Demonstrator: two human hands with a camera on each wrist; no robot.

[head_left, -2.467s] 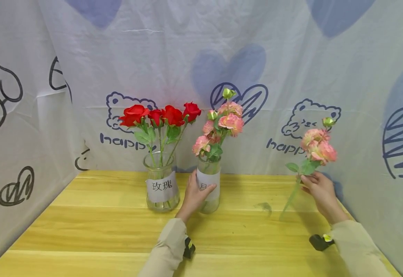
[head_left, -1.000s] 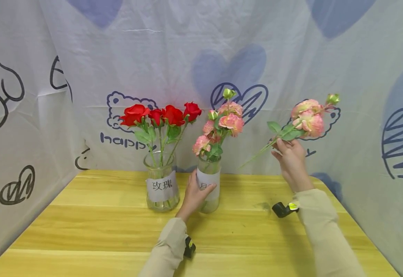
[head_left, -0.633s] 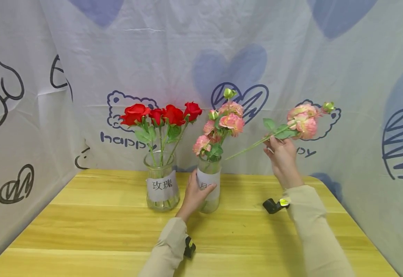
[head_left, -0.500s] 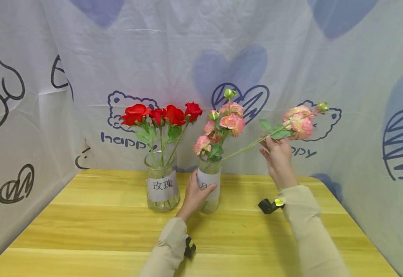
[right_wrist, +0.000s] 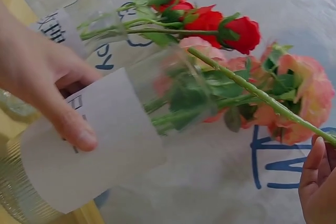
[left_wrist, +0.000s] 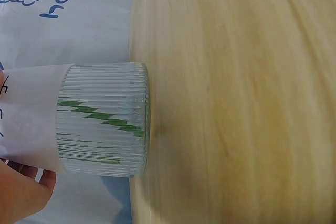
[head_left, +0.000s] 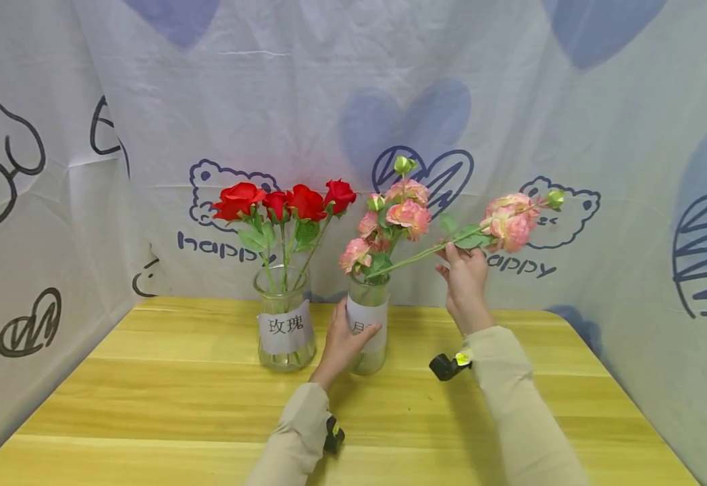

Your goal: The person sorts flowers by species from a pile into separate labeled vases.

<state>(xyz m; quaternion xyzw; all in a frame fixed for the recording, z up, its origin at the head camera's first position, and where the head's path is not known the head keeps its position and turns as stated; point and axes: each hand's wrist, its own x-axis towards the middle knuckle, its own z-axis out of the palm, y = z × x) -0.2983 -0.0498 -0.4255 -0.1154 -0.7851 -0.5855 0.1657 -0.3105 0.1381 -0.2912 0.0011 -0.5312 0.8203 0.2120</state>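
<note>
My left hand (head_left: 342,344) grips a ribbed glass vase (head_left: 376,358) around its white paper label, with the thumb across the front. Upright in this vase stand pink artificial flowers (head_left: 408,217) with green buds. My right hand (head_left: 467,283) pinches another pink flower (head_left: 510,226) by its stem, just below the leaves. That flower leans over, its head to the right and its stem (right_wrist: 257,93) slanting down to the left. The stem's cut end lies at the vase mouth, and whether it is inside the rim I cannot tell. Green stem ends show through the glass in the left wrist view.
A second labelled glass vase (head_left: 286,347) with several red roses (head_left: 306,202) stands just left of the held vase. Both rest on a yellow wooden table (head_left: 195,398). Behind hangs a pale cloth (head_left: 304,101) with printed hearts and bears.
My right hand has lifted the pink flower, tilted it over, and carried it left until its stem end reaches the vase mouth. My left hand and both vases have stayed in place.
</note>
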